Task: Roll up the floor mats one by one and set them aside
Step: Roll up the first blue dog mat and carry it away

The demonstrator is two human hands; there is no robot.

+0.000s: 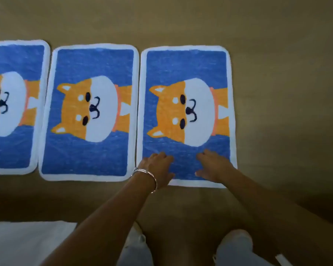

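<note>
Three mats lie flat on the floor [277, 93], side by side in a row. The left mat [13, 104] is cut by the frame edge, the middle mat [88, 64] lies just beside it and the right mat [186, 64] just beside that. Both hands rest on the right mat's near end, left hand [156, 166] at the near-left corner and right hand [213, 166] toward the near-right, with a bracelet [145, 174] on the left wrist. Nearer than the mats, a sheet [27, 242] lies at left and knees [233, 244] show at the bottom edge.

Three mats are counted: left mat [12, 106], middle mat [88, 112], right mat [186, 112]. Two hands are seen: left hand [158, 166], right hand [212, 167].
</note>
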